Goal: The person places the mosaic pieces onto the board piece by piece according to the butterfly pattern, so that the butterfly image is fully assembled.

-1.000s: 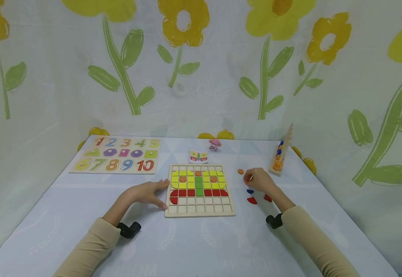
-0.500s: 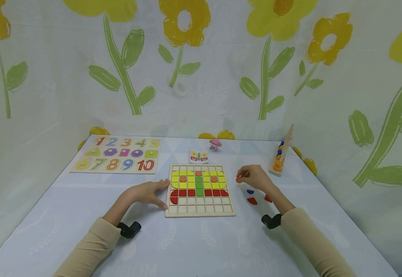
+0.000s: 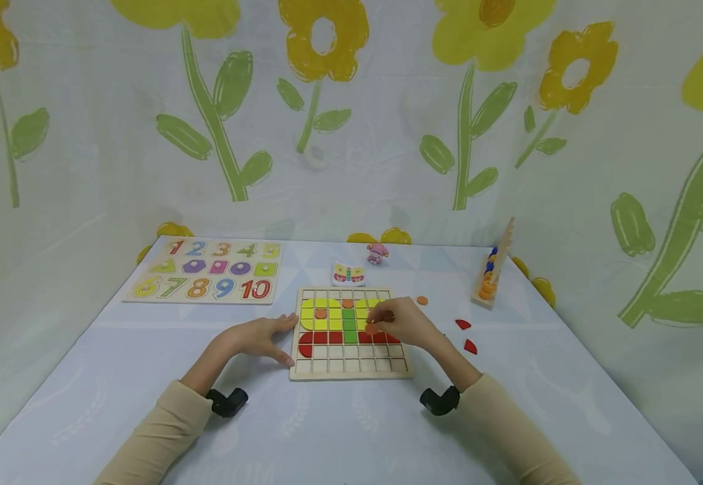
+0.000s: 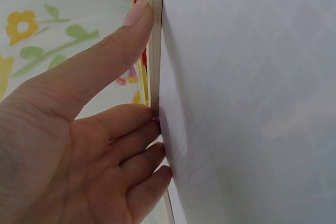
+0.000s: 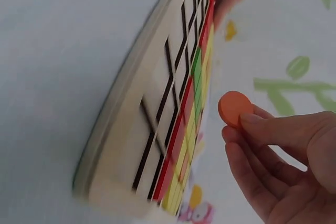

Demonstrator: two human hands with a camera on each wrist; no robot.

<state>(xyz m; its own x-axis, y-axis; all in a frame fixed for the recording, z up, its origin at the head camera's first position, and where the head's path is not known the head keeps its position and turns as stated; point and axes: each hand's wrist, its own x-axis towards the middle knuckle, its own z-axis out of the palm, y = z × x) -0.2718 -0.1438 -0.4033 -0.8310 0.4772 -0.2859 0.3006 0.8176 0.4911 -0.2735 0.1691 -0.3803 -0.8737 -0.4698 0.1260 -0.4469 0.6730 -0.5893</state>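
A wooden grid board lies on the table, with yellow, green, red and orange tiles forming a butterfly in its upper rows; the lower cells show bare wood. My left hand rests at the board's left edge, thumb and fingers spread and touching its side. Over the right half of the board, my right hand pinches an orange disc between thumb and fingertips. In the right wrist view the disc is held clear of the board's surface. That hand covers part of the right-hand tiles.
Right of the board lie another orange disc and red quarter-round pieces. Behind it are a butterfly picture card and a pink figurine. A number puzzle lies back left; a wooden bead stand stands back right.
My right hand has lifted the orange disc from the loose pieces and carried it left over the board. A blue piece is now mostly hidden by the arm. My left hand stays put.
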